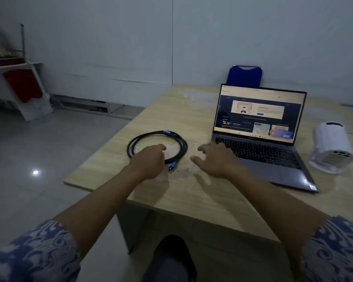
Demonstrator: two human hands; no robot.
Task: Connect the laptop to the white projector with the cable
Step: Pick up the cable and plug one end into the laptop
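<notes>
A black cable [180,140] with blue plugs lies coiled on the wooden table [192,192], left of the laptop. My left hand [149,159] hovers over the coil's near side, fingers curled down, hiding part of the loop; one blue plug [172,165] shows just right of it. My right hand [214,157] is spread open between the coil and the laptop's front left corner, holding nothing. The grey laptop [261,151] stands open with its screen lit. The white projector [332,147] lies on the table to the laptop's right.
A blue chair back [244,75] rises behind the table past the laptop. The table's left edge drops to a tiled floor [29,159]. A white and red rack [18,86] stands at the far left against the wall. My knee [169,259] shows below the table's front edge.
</notes>
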